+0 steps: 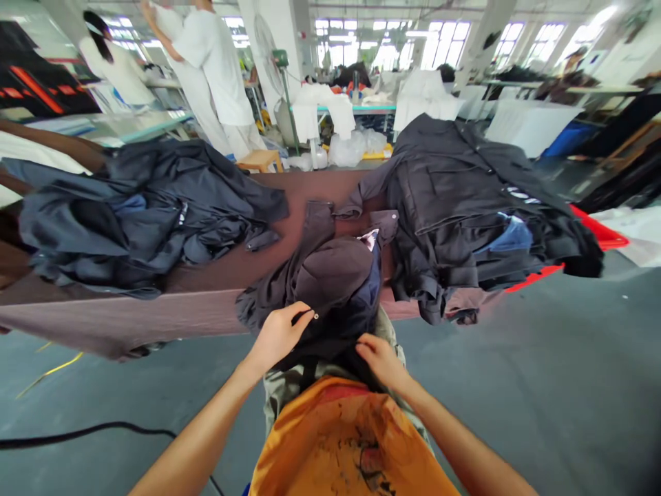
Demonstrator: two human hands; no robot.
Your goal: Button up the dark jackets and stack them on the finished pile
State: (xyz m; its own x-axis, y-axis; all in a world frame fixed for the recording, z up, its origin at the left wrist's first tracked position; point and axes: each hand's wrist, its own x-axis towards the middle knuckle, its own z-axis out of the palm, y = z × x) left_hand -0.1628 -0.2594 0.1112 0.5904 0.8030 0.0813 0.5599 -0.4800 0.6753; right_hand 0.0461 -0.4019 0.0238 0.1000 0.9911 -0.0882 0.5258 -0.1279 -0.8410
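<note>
A dark jacket (330, 275) hangs over the near edge of the table and down against my body. My left hand (284, 331) pinches its fabric beside a small round snap button (317, 316). Lower and to the right, my right hand (379, 358) grips the black cloth near the garment's edge with bent fingers. Navy lining shows on the jacket's right side, and a white patterned label (370, 239) sticks out near its top. One sleeve stretches away from me across the table.
The table (217, 275) wears a brown cloth. Dark garments (149, 207) lie heaped on the left; a taller stack of black jackets (465, 186) stands on the right above a red tray (602, 231). A black cable (103, 428) crosses the floor. Other people work behind, near a wooden stool (261, 160).
</note>
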